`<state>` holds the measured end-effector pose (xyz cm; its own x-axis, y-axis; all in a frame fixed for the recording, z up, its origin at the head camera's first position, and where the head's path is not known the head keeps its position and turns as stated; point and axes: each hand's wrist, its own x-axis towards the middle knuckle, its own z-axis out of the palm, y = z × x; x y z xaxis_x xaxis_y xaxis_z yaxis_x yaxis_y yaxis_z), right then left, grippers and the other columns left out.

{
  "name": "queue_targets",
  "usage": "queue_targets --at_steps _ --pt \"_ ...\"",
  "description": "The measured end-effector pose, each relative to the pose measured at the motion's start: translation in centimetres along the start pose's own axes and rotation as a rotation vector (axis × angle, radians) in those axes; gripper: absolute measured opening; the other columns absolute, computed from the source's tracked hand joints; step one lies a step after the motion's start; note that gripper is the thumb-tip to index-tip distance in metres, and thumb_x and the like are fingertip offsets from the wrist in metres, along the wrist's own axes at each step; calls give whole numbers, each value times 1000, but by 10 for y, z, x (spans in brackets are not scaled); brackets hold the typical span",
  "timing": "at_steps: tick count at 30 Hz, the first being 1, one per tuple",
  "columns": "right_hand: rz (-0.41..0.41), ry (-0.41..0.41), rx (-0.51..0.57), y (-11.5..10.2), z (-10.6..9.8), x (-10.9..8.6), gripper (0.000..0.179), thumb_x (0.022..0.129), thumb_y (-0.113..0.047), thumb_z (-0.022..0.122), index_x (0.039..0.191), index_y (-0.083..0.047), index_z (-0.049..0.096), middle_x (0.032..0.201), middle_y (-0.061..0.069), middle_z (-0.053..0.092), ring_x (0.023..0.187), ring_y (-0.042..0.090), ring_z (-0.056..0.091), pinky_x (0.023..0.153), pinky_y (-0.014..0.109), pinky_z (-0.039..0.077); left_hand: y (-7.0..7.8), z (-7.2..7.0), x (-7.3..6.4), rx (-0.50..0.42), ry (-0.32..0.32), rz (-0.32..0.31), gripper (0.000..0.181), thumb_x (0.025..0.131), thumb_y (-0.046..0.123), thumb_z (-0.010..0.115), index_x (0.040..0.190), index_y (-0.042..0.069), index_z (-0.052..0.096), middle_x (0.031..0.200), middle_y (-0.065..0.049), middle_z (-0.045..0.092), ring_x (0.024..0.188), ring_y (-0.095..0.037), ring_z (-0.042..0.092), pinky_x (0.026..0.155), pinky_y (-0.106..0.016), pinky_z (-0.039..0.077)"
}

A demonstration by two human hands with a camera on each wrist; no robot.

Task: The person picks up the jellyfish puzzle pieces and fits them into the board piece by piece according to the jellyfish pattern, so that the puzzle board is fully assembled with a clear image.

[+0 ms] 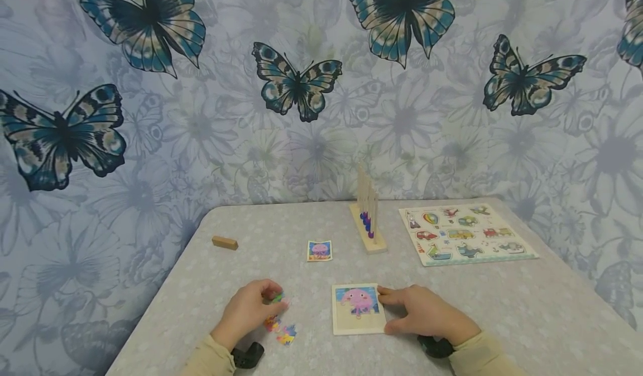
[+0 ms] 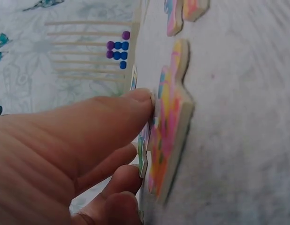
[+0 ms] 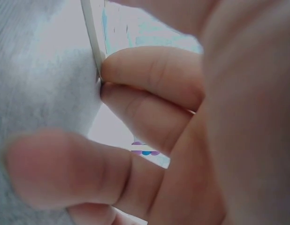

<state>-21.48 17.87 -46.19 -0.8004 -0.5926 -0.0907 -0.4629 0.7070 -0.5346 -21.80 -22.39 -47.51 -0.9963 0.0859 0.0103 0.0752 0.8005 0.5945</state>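
Observation:
My left hand (image 1: 248,312) is low over loose jigsaw pieces left of centre, its thumb and fingers around a greenish jigsaw piece (image 1: 277,297). That piece (image 2: 143,151) is partly hidden by the thumb in the left wrist view, where a pink and yellow piece (image 2: 171,122) lies close beside. More multicoloured pieces (image 1: 286,334) are below the hand. Straight fingers of my right hand (image 1: 427,314) touch the right edge of a square wooden puzzle tray (image 1: 346,327), with the thumb near its lower right corner. Inside the tray, a pink octopus picture (image 1: 359,300) fills the upper part; bare wood shows below.
A small octopus picture card (image 1: 319,251) lies beyond the tray. Behind it stand a wooden peg rack (image 1: 374,244) with purple and blue beads and, to the right, a vehicle picture board (image 1: 469,235). A wooden block (image 1: 224,243) lies at left. Butterfly-patterned wall borders the table's back.

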Motion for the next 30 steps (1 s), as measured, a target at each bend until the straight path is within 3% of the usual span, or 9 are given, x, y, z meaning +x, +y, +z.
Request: queue_targets --at_steps 18,30 --pt "9 -3 3 -5 -2 -2 68 84 -50 82 140 -15 65 152 -2 55 138 27 54 107 56 46 1 1 -3 -16 11 0 27 80 34 89 100 23 75 94 8 67 87 -9 62 78 -38 52" --pt "-2 6 -3 -2 -1 -1 69 84 -51 81 141 -15 65 151 -3 55 138 27 55 106 54 47 0 -4 -3 -81 -7 54 28 85 33 86 107 23 72 87 8 64 71 -10 58 63 -30 46"
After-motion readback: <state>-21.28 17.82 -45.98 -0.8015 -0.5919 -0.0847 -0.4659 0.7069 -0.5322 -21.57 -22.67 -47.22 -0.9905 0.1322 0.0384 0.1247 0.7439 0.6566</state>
